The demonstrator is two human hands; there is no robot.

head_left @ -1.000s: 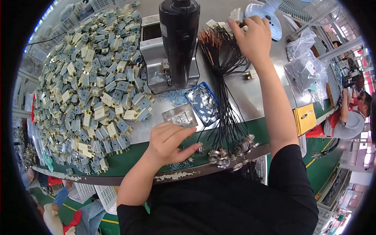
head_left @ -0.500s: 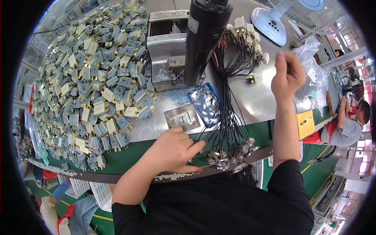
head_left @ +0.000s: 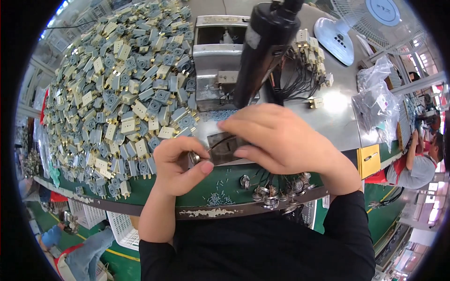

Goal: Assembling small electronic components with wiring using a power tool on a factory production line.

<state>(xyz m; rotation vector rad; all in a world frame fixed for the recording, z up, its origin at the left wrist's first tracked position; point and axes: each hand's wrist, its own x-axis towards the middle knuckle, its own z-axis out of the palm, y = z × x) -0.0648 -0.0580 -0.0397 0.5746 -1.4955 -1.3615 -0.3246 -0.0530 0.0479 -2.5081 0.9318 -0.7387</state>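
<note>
bright indoors | white glare on my steel tabletop (head_left: 338, 104) | my right hand (head_left: 276, 140) slightly blurred | edges bend, corners black

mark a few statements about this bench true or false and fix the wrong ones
1. The left hand holds a round metal part. True.
2. The plug pile lies right of the black cylinder. False: it lies left of it.
3. A thin dark wire shows between the left hand and the right hand. True.
4. The fan's base is red. False: it is light blue.
5. The clear plastic bag lies right of the black cylinder. True.
</note>
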